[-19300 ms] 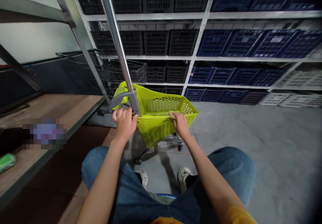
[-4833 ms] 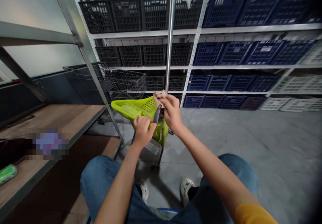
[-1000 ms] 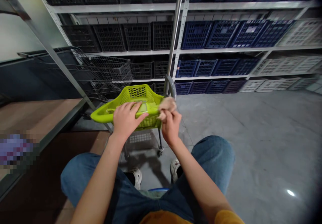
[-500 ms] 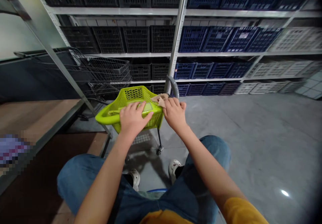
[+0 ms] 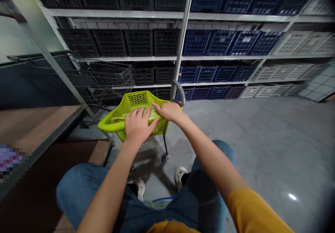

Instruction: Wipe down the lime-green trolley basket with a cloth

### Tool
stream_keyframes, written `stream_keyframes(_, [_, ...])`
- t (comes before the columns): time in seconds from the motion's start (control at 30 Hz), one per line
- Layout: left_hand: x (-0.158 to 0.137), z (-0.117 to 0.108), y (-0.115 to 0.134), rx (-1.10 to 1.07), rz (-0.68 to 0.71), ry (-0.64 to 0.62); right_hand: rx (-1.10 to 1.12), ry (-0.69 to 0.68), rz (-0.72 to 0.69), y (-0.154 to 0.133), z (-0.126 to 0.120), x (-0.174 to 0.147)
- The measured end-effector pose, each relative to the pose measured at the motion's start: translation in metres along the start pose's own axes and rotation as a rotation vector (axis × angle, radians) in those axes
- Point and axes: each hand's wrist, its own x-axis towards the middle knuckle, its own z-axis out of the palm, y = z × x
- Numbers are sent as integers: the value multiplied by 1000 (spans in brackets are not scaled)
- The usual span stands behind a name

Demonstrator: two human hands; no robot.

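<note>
A lime-green plastic shopping cart (image 5: 137, 98) with a perforated basket stands in front of my knees. My left hand (image 5: 138, 123) grips the middle of its green handle (image 5: 111, 126), fingers over the top and thumb to the right. My right hand (image 5: 170, 111) bends over the handle's right part, its thumb pointing left toward my left fingers. The beige cloth seen in it half a second ago is now hidden beneath the hand. A grey curved bar (image 5: 180, 91) rises at the cart's right side.
Shelves behind hold black crates (image 5: 138, 42), dark blue crates (image 5: 197, 42) and white crates (image 5: 289, 42). A dark wire shopping cart (image 5: 112, 74) stands at the back left. Beside my left knee is a brown shelf board (image 5: 52, 123) with a metal edge. Grey floor (image 5: 261, 138) lies on the right.
My right hand has slid left along the handle from its right end, turning inward, and the cloth has gone out of sight under it. My left hand keeps its place.
</note>
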Motion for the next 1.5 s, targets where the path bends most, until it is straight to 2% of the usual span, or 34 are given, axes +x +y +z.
stream_keyframes(0.07, [0,1,0,9,-9,7,8,-92,-6,5,-3,5])
stream_keyframes(0.1, [0,1,0,11,-16,11,4,-81,-22,5,-3,1])
stream_keyframes(0.13, [0,2,0,12,-20,15,-3,-28,-39,5,-2,-6])
stream_keyframes(0.3, [1,2,-4,13,4,16,-4,426,-152,14,21,-70])
stream_keyframes(0.37, [1,2,-8,15,36,15,-1,510,-164,29,30,-89])
stream_keyframes(0.47, [-1,2,-12,2,66,19,-21,572,-66,48,34,-100])
stream_keyframes(0.53, [-1,3,-12,-1,67,19,-27,580,6,50,28,-97])
stream_keyframes(0.63, [-1,5,-2,11,43,12,28,555,37,28,19,-83])
stream_keyframes(0.73, [3,7,12,20,-3,-22,131,501,-7,-8,15,-69])
stream_keyframes(0.8, [7,4,14,15,-19,-64,190,467,-62,-21,16,-65])
stream_keyframes(0.87, [8,-3,6,-25,19,-123,220,461,-103,-16,17,-66])
stream_keyframes(0.97, [4,-21,-23,-102,110,-188,213,508,-95,20,16,-71])
stream_keyframes(1.03, [-3,-34,-43,-54,86,-195,212,555,-42,45,15,-72])
stream_keyframes(1.1, [-11,-42,-55,36,37,-223,227,605,26,55,17,-71])
stream_keyframes(1.17, [-15,-44,-56,108,30,-251,244,648,80,43,24,-71])
stream_keyframes(1.23, [-16,-42,-50,139,43,-262,260,669,86,14,34,-74])
stream_keyframes(1.3, [-16,-39,-44,145,46,-259,279,637,36,-19,44,-79])
stream_keyframes(1.37, [-16,-38,-41,147,40,-247,300,578,-37,-39,51,-85])
stream_keyframes(1.43, [-17,-37,-43,143,28,-227,322,522,-79,-37,52,-88])
stream_keyframes(1.5, [-20,-37,-47,134,24,-208,344,497,-67,-14,46,-86])
